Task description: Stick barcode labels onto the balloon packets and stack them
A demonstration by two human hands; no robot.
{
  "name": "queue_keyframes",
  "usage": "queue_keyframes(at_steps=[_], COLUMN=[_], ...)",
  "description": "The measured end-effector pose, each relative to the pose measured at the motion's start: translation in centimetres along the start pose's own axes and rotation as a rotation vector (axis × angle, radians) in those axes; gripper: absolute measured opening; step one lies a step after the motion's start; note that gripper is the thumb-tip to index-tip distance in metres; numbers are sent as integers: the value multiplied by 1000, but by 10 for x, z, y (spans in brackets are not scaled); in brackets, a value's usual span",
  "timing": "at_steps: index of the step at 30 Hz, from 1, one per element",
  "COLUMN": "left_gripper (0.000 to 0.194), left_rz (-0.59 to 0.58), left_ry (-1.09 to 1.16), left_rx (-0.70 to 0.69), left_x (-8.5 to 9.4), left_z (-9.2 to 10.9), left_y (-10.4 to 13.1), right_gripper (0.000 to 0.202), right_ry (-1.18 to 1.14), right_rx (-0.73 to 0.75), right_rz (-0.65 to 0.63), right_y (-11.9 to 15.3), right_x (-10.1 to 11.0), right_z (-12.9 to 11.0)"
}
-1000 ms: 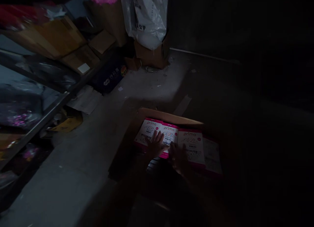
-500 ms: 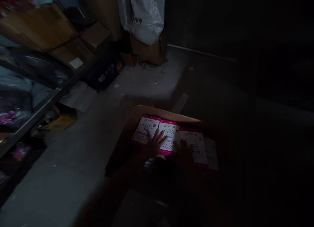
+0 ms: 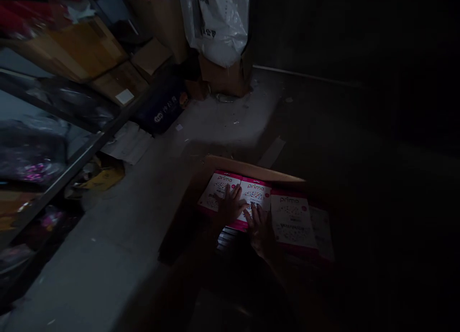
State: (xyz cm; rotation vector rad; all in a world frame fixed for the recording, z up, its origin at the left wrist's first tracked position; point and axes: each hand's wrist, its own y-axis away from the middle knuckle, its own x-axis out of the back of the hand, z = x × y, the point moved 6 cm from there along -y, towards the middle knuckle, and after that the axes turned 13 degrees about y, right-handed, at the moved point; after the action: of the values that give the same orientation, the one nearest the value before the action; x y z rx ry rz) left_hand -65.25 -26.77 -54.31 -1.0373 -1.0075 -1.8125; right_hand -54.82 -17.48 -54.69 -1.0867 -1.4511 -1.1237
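Note:
In a cardboard box [image 3: 251,168], several flat white packs with pink edges and "prima" printed on them lie side by side. My left hand [image 3: 230,205] rests with spread fingers over the left pack [image 3: 219,182] and the edge of the middle pack [image 3: 256,190]. Close beside it, my right hand [image 3: 260,231] lies with fingers stretched out on the lower part of the middle pack. To the right is another pack [image 3: 293,219], dimly lit. Below the hands, dark shadow hides most of the box.
Metal shelving [image 3: 86,150] with cartons [image 3: 86,49] and plastic bags stands on the left. A dark blue carton [image 3: 161,107] sits on the floor beside it. Farther back, a white plastic sack [image 3: 223,25] rests on a brown carton [image 3: 224,75]. Deep shadow covers the right side.
My right hand has moved left onto the middle pack, close to my left hand, uncovering more of the pack on the right. The whole view has shifted slightly.

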Motion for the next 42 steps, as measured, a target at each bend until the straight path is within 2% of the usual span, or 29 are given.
queue_keyframes(at_steps=[5, 13, 16, 19, 21, 23, 26, 28, 31, 36, 42], left_gripper=[67, 70, 64, 60, 61, 63, 66, 65, 65, 64, 66], left_rz=[75, 199, 205, 200, 209, 223, 217, 205, 215, 269, 306], left_ry=[-27, -89, -62, -33, -34, -52, -99, -133, -168, -153, -149], left_rx=[97, 36, 24, 11, 11, 14, 23, 36, 38, -5, -35], left_x=[-5, -15, -16, -13, -10, -5, -3, -3, -5, -6, -6], left_z=[0, 1, 0, -1, 0, 1, 2, 0, -2, -3, 0], left_y=[-1, 5, 4, 2, 0, -1, -3, -5, -6, -4, -1], right_gripper=[54, 69, 71, 73, 73, 68, 56, 52, 54, 56, 58], right_ry=[-3, -39, -86, -96, -67, -12, 54, 64, 70, 69, 6], right_rx=[-13, -2, 40, 68, 5, -153, -398, -470, -537, -688, -719], right_rz=[21, -68, -82, -44, 7, -7, -131, -163, -157, -165, -216], right_y=[3, -4, -6, 4, 19, 37, 57, 59, 50, 44, 37], right_x=[2, -27, -16, 12, 30, 35, 19, 5, -11, -26, -38], right_z=[-2, -5, -6, 0, 17, 43, 81, 92, 89, 73, 70])
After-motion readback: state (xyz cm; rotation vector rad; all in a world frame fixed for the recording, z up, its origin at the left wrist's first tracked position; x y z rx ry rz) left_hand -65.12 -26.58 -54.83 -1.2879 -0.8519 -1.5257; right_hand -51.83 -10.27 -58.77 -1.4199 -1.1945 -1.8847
